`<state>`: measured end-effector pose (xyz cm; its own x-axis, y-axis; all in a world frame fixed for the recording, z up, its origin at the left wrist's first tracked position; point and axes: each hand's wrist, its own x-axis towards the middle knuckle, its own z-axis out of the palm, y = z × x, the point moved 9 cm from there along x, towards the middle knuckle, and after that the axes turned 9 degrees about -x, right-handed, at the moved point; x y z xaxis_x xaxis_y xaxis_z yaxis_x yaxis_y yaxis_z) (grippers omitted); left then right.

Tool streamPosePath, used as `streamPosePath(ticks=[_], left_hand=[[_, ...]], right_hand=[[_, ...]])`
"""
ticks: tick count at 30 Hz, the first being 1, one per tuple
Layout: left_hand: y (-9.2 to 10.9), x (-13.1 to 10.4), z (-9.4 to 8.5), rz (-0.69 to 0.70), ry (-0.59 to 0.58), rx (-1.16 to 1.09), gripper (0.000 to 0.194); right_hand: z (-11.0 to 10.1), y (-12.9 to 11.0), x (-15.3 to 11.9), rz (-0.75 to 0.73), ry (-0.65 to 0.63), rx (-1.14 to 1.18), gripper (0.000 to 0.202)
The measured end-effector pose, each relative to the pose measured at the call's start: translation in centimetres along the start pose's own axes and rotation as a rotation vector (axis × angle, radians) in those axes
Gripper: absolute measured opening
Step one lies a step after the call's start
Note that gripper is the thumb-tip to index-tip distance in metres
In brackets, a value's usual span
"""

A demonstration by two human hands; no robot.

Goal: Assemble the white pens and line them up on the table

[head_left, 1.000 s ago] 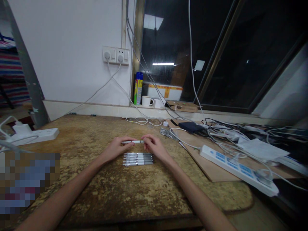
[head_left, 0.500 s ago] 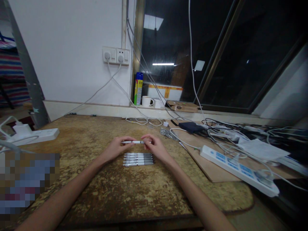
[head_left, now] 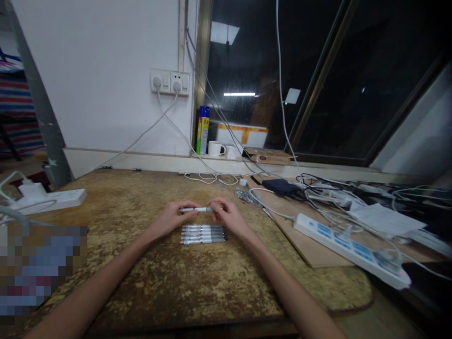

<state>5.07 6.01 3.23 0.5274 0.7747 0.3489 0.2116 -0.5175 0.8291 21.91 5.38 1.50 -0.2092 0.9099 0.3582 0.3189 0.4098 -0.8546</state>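
Observation:
A white pen lies level between my two hands, just beyond a row of pens. My left hand pinches its left end, and my right hand has its fingers closed round the right end. Several similar pens with clear and grey parts rest side by side on the worn wooden table, nearer to me than the held pen. The fingertips partly hide both ends of the held pen.
A white power strip lies at the right on a brown board with tangled cables. Another power strip is at the left. A spray can and a white mug stand on the window sill.
The fingers of my right hand have shifted slightly on the pen. The row of pens has not moved.

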Motion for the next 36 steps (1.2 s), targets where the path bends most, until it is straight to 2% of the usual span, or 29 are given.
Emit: streamPosePath(ticks=[3,9,14,19,23,27,29,31,33,36], left_hand=[[-0.2,0.0,-0.1,0.004,0.006,-0.012,0.037],[-0.3,0.1,0.0,0.012,-0.020,0.000,0.035],[-0.1,0.1,0.0,0.011,-0.008,0.023,0.036],[0.3,0.0,-0.1,0.021,-0.007,0.072,0.034],[0.1,0.1,0.2,-0.021,-0.016,0.025,0.034],[-1.1,0.3,-0.7,-0.116,0.091,-0.138,0.038],[-1.5,0.5,-1.4,-0.123,0.162,-0.208,0.039],[-1.6,0.7,-1.7,-0.110,0.181,-0.260,0.038],[-1.4,0.9,-1.3,-0.091,0.141,-0.298,0.039],[-0.9,0.9,0.4,-0.073,0.008,-0.321,0.038]], right_hand=[[-0.6,-0.5,0.0,-0.044,0.050,-0.057,0.024],[0.1,-0.2,-0.1,0.006,-0.019,0.006,0.033],[-0.4,-0.9,-0.2,-0.060,0.027,-0.055,0.030],[-0.4,-1.6,-0.3,-0.104,0.004,-0.094,0.028],[-0.6,-1.1,-0.1,-0.060,-0.013,-0.035,0.029],[0.2,-0.5,0.0,-0.008,-0.074,0.110,0.030],[1.2,-0.5,-0.3,0.004,-0.154,0.157,0.033],[2.2,-0.7,-0.5,-0.003,-0.216,0.149,0.037],[2.4,-0.9,-0.5,-0.029,-0.198,0.112,0.038],[1.7,-1.5,-0.1,-0.074,-0.074,0.103,0.036]])
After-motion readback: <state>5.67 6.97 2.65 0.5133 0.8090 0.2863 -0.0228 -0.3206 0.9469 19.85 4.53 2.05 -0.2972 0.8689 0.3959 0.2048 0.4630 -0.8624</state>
